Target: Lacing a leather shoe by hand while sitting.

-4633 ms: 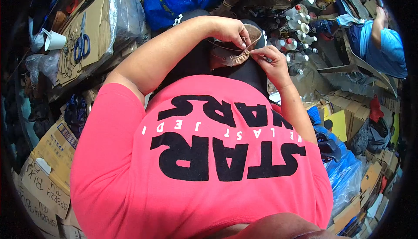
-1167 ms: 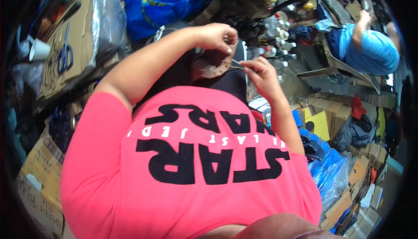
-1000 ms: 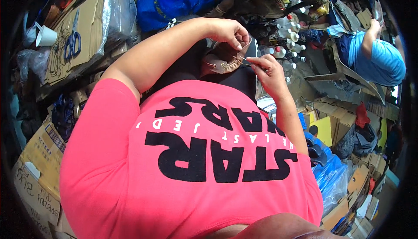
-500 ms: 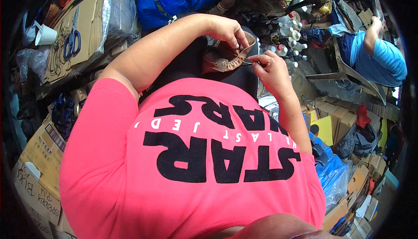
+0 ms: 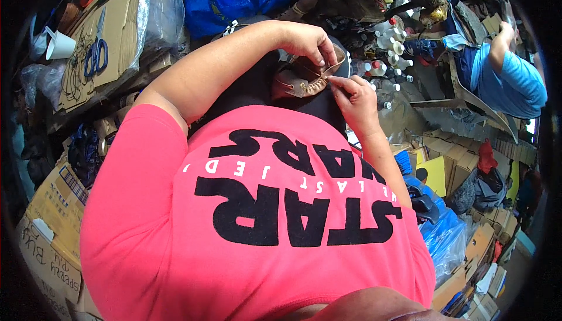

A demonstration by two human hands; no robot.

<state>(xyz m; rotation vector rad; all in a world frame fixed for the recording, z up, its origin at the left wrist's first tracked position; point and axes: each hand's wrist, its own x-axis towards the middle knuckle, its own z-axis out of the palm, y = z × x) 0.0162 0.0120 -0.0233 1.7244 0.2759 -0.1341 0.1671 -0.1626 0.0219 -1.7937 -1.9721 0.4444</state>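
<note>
A brown leather shoe upper (image 5: pixel 285 84) rests over my dark-clothed lap, with small eyelets and a puckered seam along its edge. My left hand (image 5: pixel 310 46) reaches into its opening from the far side, thumb and fingers closed on the leather rim. Close against the puckered seam, my right hand (image 5: pixel 358 103) has its thumb and forefinger pinched together. Whatever sits in that pinch is too small to make out. The inside of the upper is partly hidden by my left fingers.
Blue-handled scissors (image 5: pixel 96 57) and a white cup (image 5: pixel 60 46) lie on cardboard at the left. A large blue bag (image 5: pixel 234 5) stands ahead. Several bottles (image 5: pixel 386 43) cluster beyond my right hand. Another person in a blue shirt (image 5: pixel 508 81) works at far right.
My right hand has moved left and slightly down, bringing its fingertips up to the seam. The thin strand seen between it and the upper no longer shows. My left hand stays on the rim.
</note>
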